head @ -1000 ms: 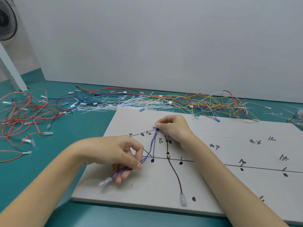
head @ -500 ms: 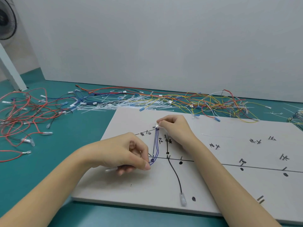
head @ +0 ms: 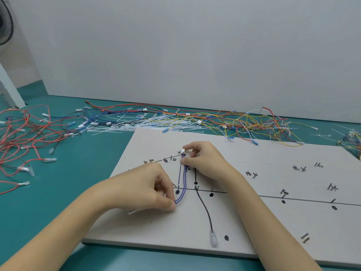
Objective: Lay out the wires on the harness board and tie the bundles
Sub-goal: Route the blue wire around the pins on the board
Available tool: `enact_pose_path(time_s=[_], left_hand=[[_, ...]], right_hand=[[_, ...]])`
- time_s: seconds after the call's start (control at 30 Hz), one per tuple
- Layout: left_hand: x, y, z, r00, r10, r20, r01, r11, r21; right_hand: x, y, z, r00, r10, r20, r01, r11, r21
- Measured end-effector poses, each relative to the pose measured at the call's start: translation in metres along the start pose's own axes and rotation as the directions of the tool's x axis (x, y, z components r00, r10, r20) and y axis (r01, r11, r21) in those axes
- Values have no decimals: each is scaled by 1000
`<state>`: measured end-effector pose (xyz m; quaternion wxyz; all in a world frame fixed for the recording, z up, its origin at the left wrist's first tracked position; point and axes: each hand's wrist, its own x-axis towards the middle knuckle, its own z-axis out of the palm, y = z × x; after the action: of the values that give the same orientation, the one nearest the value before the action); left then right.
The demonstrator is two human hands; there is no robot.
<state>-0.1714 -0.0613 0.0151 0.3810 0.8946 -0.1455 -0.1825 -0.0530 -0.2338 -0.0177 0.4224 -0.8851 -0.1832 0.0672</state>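
Purple wires [head: 183, 184] lie on the board [head: 254, 227], left of centre, running from a white connector [head: 183, 151] at 12 o'clock down to a bend at 6. Right hand [head: 203, 159] pinches the connector end, fingers curled. Left hand [head: 144, 190] pinches the lower bend. Black wire [head: 205, 210] just at 3 o'clock of them. Loose wires [head: 195, 120] and zip ties [head: 125, 127] heaped beyond the board at 12.

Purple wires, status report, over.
Left hand pinches purple wires low; right hand pinches their white plug. Wires on board, untied. Black wire alongside, clear.
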Motion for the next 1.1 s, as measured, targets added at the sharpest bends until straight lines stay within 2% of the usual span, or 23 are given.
enact_pose_path(time_s=[0.1, 0.37, 0.73, 0.9, 1.1], left_hand=[[-1, -1, -2, 1000, 1, -20, -1, 1000, 20], [-8, -11, -23, 994, -68, -80, 72, 996, 48], [-6, -10, -18, 998, -54, 25, 53, 997, 48], [-3, -8, -13, 999, -31, 19, 31, 999, 10], [0, -6, -6, 999, -21, 34, 20, 999, 31]], right_hand=[[-1, 0, 0, 1000, -24, 0, 24, 999, -43], [-2, 0, 0, 1000, -27, 5, 27, 999, -29], [-5, -2, 0, 1000, -5, -24, 5, 1000, 12], [-7, -5, 0, 999, 7, -31, -7, 1000, -9], [-12, -10, -5, 996, 24, 83, -20, 998, -51]])
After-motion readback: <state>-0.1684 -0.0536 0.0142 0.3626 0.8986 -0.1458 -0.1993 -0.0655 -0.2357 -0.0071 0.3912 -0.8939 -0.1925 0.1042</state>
